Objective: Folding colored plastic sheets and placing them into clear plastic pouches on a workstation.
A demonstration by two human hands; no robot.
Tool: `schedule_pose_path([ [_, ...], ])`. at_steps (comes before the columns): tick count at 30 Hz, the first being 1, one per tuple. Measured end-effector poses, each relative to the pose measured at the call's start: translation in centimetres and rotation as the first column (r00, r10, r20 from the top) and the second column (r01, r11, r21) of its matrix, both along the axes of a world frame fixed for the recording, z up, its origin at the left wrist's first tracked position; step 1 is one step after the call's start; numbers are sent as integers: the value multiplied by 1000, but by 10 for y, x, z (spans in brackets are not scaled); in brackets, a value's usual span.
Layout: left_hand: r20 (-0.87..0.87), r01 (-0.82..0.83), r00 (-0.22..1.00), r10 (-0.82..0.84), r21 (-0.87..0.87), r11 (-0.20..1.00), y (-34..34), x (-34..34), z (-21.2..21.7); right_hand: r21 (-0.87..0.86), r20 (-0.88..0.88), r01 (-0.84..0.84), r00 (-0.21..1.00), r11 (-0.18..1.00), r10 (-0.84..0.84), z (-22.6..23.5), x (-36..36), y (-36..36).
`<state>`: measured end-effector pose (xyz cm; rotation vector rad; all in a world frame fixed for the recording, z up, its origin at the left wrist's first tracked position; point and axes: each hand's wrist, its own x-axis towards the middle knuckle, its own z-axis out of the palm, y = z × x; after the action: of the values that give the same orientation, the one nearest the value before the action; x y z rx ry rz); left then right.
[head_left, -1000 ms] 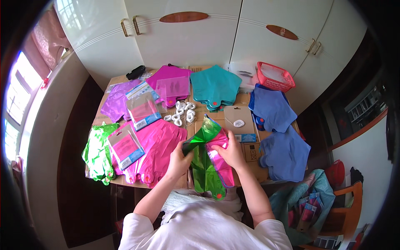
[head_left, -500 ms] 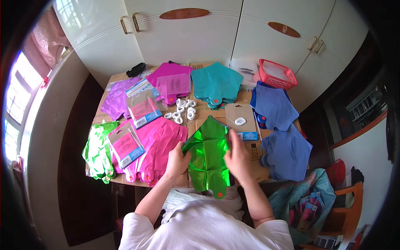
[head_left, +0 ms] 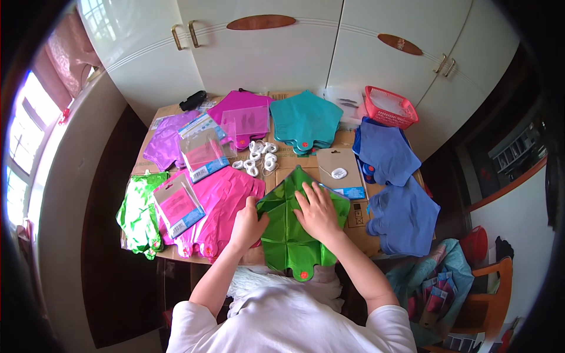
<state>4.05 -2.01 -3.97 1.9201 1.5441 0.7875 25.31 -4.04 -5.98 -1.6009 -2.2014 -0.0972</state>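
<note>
A shiny green foil balloon [head_left: 286,244], flat and creased, lies at the table's front edge with its red-dotted tab towards me. My left hand [head_left: 247,226] pinches its left edge between thumb and curled fingers. Flat on its upper right part rests my right hand [head_left: 319,216], fingers spread. Just left of it is a stack of pink foil balloons [head_left: 226,200] with a packet [head_left: 178,206] on top. Beyond the green balloon sit several small white coils of string [head_left: 254,159]. A brown card [head_left: 335,162] with one white coil lies to the right.
Farther back are purple [head_left: 168,140], magenta [head_left: 244,100] and teal [head_left: 306,117] stacks. Blue stacks [head_left: 388,150] line the right side, below a red basket [head_left: 390,107]. Another green pile [head_left: 141,212] lies far left. A wooden chair [head_left: 494,294] holds a bag of packets.
The green balloon has been spread out wider towards the right. My right hand has gone from gripping its right edge to lying flat on it; the left keeps its hold.
</note>
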Motion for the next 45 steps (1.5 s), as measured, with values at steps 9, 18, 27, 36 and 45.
schedule_pose_path([
  [9,-208,27,977,41,309,951,-57,-28,20,-6,11,37,999,999,-37,-13,6,8],
  [18,737,640,485,471,-666,383,-141,10,-43,-118,-142,94,984,989,-111,-1,5,50],
  [27,481,723,371,794,-686,78,-127,43,-47,-12,-162,53,985,999,-54,-7,9,47],
  [36,447,776,251,859,-623,98,-126,41,-48,61,-77,-144,986,988,149,12,-20,26],
  [45,444,816,180,878,-566,119,-129,40,-54,-60,36,-187,981,980,189,-4,-19,19],
])
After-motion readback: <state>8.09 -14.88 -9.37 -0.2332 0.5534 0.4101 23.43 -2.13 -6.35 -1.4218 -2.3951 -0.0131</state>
